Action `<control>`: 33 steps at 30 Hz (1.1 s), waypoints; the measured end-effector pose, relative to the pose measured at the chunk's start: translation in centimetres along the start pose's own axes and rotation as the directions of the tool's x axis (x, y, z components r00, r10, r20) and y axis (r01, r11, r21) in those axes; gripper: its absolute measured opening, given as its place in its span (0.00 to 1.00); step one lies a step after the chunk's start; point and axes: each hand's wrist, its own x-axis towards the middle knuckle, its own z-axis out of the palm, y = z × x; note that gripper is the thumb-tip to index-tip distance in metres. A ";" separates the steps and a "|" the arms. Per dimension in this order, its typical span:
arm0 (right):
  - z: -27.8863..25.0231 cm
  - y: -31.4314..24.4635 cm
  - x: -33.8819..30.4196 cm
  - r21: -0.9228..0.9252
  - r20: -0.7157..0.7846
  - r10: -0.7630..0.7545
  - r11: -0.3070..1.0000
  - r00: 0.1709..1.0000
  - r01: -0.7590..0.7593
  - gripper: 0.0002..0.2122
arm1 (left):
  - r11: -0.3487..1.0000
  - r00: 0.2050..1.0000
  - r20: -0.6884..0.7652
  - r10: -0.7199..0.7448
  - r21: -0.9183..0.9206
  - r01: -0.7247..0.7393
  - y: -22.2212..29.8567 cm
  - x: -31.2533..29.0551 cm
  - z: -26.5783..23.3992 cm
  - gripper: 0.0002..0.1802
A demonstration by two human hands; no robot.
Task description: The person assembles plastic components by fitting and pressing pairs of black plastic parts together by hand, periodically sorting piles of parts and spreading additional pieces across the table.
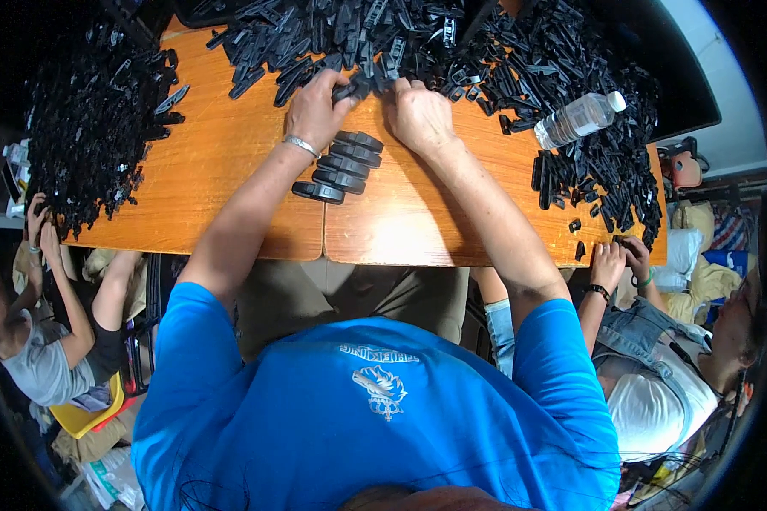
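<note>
My left hand (317,111), with a silver band on its wrist, is closed round a black plastic part (349,88) at the near edge of the heap. To its right, my right hand (423,117) has its fingers curled at the same heap. What lies in those fingers is hidden and blurred. The heap (315,38) is made of long, narrow black plastic pieces, a few with grey or silvery parts. Nearer to me, several thick black oblong pieces (341,175) lie in a slanting row, side by side, between my forearms.
A clear plastic bottle (578,119) with a white cap lies on the parts at the right of the wooden table (383,230). Another heap of black parts (94,128) covers the left end. Co-workers sit at left (51,341) and right (656,375), their hands at the table's edge.
</note>
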 end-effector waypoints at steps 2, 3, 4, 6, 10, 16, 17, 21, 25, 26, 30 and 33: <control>0.1 0.2 0.0 -0.046 -0.085 -0.019 0.999 0.996 0.015 0.08 | 0.993 1.000 -0.005 -0.025 0.116 0.025 -0.4 -1.0 0.2 0.16; -0.1 0.2 0.1 -0.026 -0.088 0.003 1.000 0.996 -0.006 0.09 | 0.993 0.999 -0.004 -0.047 0.108 0.047 0.3 -1.0 0.2 0.16; -0.2 0.1 -0.1 -0.027 -0.085 0.004 1.000 0.996 -0.006 0.09 | 0.993 0.999 -0.003 -0.049 0.107 0.049 0.5 -1.2 0.3 0.16; -0.7 -0.2 -0.5 0.012 -0.012 0.066 0.998 0.998 -0.066 0.13 | 0.980 1.000 0.024 -0.019 0.200 0.014 0.7 -1.5 0.3 0.15; -1.3 -0.8 -0.9 0.026 0.039 0.128 0.991 0.991 -0.129 0.15 | 0.972 0.996 0.074 -0.048 0.232 0.029 0.6 -1.4 0.0 0.15; -2.8 1.4 -1.7 0.188 0.142 0.214 0.953 0.967 -0.239 0.14 | 0.976 0.999 0.030 -0.024 0.216 0.017 1.3 -1.7 -1.2 0.13; -2.9 1.9 -1.9 0.185 0.127 0.222 0.952 0.967 -0.243 0.12 | 0.977 0.999 0.000 0.040 0.209 -0.040 1.6 -1.7 -1.3 0.12; -3.1 1.8 -2.5 0.212 0.030 0.188 0.959 0.982 -0.190 0.09 | 0.990 0.990 0.127 0.059 0.118 -0.075 3.6 -1.3 -1.0 0.12; -2.4 0.7 -2.6 0.142 0.059 0.139 0.979 0.989 -0.146 0.11 | 0.965 0.928 0.358 -0.108 0.263 0.010 5.2 -0.2 0.7 0.13; -2.1 0.6 -2.2 0.140 0.056 0.143 0.979 0.988 -0.150 0.11 | 0.965 0.928 0.359 -0.103 0.261 0.006 5.5 0.4 1.0 0.13; -1.8 -0.3 -1.8 0.072 0.082 0.139 0.987 0.987 -0.145 0.13 | 0.947 0.851 0.470 -0.234 0.308 0.091 5.9 1.6 0.9 0.14; -1.8 0.4 -1.9 0.044 0.146 0.090 0.994 0.985 -0.097 0.12 | 0.947 0.877 0.466 -0.120 0.318 -0.039 5.3 1.5 0.3 0.16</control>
